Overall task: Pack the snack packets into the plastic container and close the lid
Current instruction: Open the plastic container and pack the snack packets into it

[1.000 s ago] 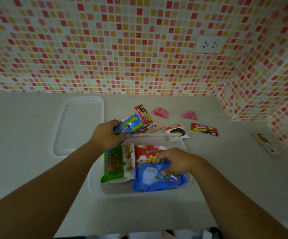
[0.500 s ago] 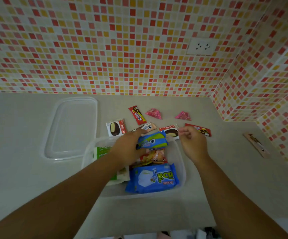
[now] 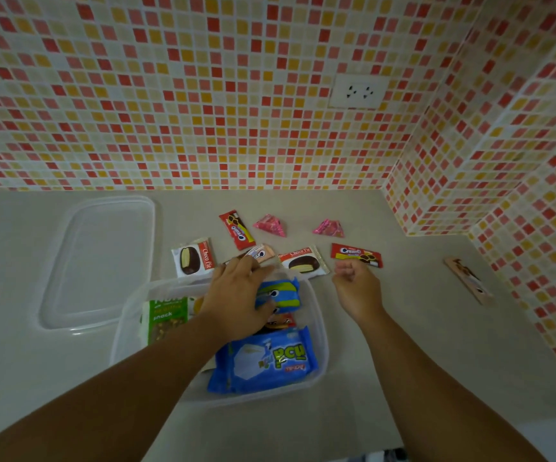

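Observation:
The clear plastic container (image 3: 320,331) stands on the counter in front of me. Inside lie a green nut snack pack (image 3: 166,320), a large blue packet (image 3: 266,360) and a red packet (image 3: 280,322). My left hand (image 3: 236,296) is over the container's far end and holds a blue and green packet (image 3: 283,293) down inside it. My right hand (image 3: 356,288) is outside the container's right far corner. Its fingers are curled with nothing in them, just short of a red cookie packet (image 3: 356,255). The clear lid (image 3: 100,261) lies flat to the left.
Loose on the counter beyond the container are two Choco Pie packets (image 3: 192,259) (image 3: 303,262), a red cookie packet (image 3: 237,229), two pink triangular packets (image 3: 270,225) (image 3: 328,228) and a small brown packet (image 3: 260,255). A brown bar (image 3: 468,280) lies far right near the tiled corner wall.
My left hand brought the blue and green packet down into the container's far end. My right hand left the large blue packet and moved out past the right far corner.

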